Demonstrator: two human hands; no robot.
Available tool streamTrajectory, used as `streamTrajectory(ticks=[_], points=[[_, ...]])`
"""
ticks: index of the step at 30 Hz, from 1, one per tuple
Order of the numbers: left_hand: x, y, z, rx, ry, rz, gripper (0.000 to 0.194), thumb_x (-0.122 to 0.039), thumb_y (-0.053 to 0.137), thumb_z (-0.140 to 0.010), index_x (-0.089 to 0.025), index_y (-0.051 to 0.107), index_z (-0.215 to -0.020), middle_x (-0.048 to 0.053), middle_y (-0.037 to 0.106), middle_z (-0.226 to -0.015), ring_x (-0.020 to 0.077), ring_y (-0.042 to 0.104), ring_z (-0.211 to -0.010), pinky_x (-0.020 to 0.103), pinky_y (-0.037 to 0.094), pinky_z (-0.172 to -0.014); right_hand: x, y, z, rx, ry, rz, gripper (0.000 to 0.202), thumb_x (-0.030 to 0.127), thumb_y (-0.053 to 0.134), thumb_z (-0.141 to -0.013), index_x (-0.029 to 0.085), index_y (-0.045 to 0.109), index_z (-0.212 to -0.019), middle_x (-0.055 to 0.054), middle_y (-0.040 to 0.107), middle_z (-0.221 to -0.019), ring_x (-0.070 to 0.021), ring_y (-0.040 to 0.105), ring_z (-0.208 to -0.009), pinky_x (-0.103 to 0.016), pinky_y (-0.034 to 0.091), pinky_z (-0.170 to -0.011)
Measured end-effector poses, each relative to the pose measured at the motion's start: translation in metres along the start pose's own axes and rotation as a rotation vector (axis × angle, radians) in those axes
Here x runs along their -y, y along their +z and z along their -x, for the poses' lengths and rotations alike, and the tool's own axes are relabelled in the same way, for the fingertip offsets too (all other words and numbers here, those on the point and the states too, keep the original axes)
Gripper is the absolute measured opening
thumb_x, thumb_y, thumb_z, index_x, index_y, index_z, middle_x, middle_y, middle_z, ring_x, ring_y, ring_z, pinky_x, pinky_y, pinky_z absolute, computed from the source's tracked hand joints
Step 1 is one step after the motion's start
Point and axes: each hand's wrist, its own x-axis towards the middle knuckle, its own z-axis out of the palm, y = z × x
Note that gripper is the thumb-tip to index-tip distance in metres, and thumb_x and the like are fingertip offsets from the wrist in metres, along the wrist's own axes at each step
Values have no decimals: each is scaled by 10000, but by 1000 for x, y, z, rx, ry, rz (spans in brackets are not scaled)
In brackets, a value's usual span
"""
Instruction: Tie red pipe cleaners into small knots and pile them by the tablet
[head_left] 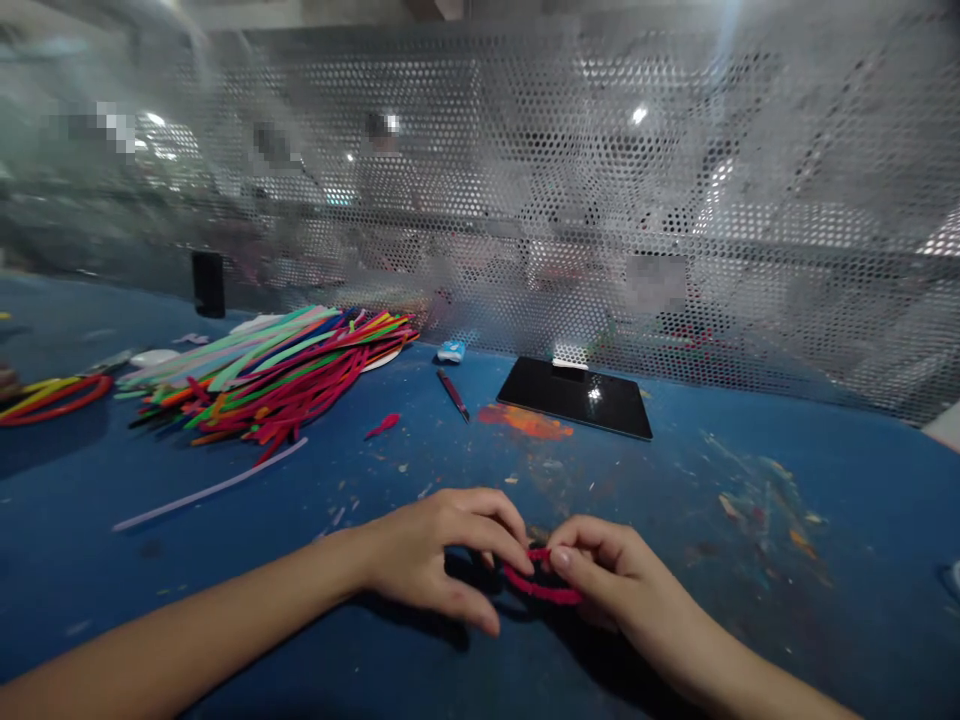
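Observation:
A red pipe cleaner (553, 594) is bent into a loop just above the blue table. My right hand (611, 570) pinches it between thumb and fingertips, so part of the loop is hidden there. On the other side, my left hand (442, 550) has its thumb spread well away from its fingers, and its fingertips are at the upper part of the loop. Farther back lies a small red twisted piece of pipe cleaner (384, 426).
A big heap of colourful pipe cleaners (300, 370) lies at left, with one lilac pipe cleaner (214, 487) before it. Behind my hands are a dark red pen-like tool (453, 394), a small blue-and-white item (451, 351) and a black tablet (574, 397). A perforated metal screen (525, 180) borders the table.

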Motion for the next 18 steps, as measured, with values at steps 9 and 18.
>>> streamTrajectory(ticks=[9, 18], points=[[-11, 15, 1, -98, 298, -598, 152, -293, 600, -768, -148, 640, -749, 66, 624, -763, 160, 576, -741, 245, 457, -685, -8, 7, 0, 82, 8, -346, 205, 314, 644, -750, 147, 598, -859, 62, 430, -547, -33, 344, -449, -160, 247, -429], [-19, 25, 0, -177, 278, -737, 150, -208, 453, -856, -186, 587, -793, 28, 629, -726, 131, 588, -676, 212, 445, -626, -10, 19, 5, 56, -18, -335, 226, 340, 612, -769, 115, 631, -778, -13, 539, -648, -70, 480, -531, -167, 397, -470]])
